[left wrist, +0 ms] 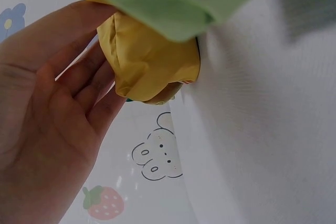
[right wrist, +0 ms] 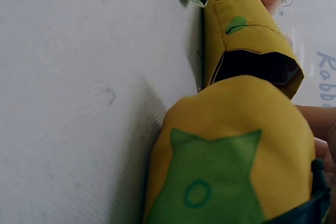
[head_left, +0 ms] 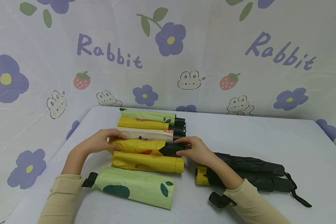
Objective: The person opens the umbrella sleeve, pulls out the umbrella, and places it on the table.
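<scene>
Several rolled umbrellas lie in a row in the head view. My left hand (head_left: 105, 140) holds the left end of a yellow umbrella (head_left: 140, 145) between thumb and fingers. At its other end, my right hand (head_left: 196, 150) has thumb and fingers around the black handle end (head_left: 172, 149). Nearer me lies a yellow sleeve (head_left: 148, 161); behind is a cream umbrella (head_left: 148, 133). In the left wrist view, my left hand (left wrist: 63, 93) has its fingers behind yellow fabric (left wrist: 152, 56). In the right wrist view, a yellow sleeve's dark opening (right wrist: 257, 69) shows, with my right hand (right wrist: 326, 148) partly visible at the edge.
A yellow umbrella (head_left: 142, 123) and a green one (head_left: 148, 115) lie at the back. A light green sleeve (head_left: 140, 185) lies in front. Black umbrellas (head_left: 257, 166) lie right, beside and under my right forearm, with a black handle (head_left: 219, 200) nearer me.
</scene>
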Demonstrator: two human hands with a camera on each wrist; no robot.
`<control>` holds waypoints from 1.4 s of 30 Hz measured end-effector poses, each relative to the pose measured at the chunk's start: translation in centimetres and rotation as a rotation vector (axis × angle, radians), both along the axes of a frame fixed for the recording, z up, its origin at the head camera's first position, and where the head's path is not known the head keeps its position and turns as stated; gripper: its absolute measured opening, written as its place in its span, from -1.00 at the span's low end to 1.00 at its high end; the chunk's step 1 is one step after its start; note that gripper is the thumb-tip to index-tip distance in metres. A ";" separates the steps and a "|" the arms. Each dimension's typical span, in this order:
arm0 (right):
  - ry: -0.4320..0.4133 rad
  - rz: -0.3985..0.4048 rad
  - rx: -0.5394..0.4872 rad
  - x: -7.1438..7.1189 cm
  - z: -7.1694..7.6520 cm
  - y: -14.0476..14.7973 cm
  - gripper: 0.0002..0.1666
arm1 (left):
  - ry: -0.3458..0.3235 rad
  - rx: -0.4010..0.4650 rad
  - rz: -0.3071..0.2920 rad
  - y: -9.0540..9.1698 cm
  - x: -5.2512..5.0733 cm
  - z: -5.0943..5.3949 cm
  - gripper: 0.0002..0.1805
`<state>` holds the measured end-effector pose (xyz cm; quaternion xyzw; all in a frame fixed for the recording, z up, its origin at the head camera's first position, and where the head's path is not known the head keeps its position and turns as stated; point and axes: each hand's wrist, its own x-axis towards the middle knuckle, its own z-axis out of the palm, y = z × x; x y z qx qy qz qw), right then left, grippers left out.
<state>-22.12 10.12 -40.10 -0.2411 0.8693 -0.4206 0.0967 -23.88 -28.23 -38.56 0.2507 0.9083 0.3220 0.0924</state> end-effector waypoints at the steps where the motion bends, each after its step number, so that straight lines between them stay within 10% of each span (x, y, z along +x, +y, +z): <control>1: -0.002 -0.001 -0.004 0.0 0.0 0.0 -0.52 | 0.001 -0.001 0.000 0.0 0.0 0.0 -0.59; 12: -0.014 -0.023 -0.015 0.1 0.2 0.2 -0.54 | 0.012 -0.018 -0.009 -0.1 0.0 -0.1 -0.54; 42: -0.390 -0.263 -0.248 1.1 1.1 0.8 -0.53 | 0.013 -0.025 -0.037 -0.4 0.1 -0.2 -0.49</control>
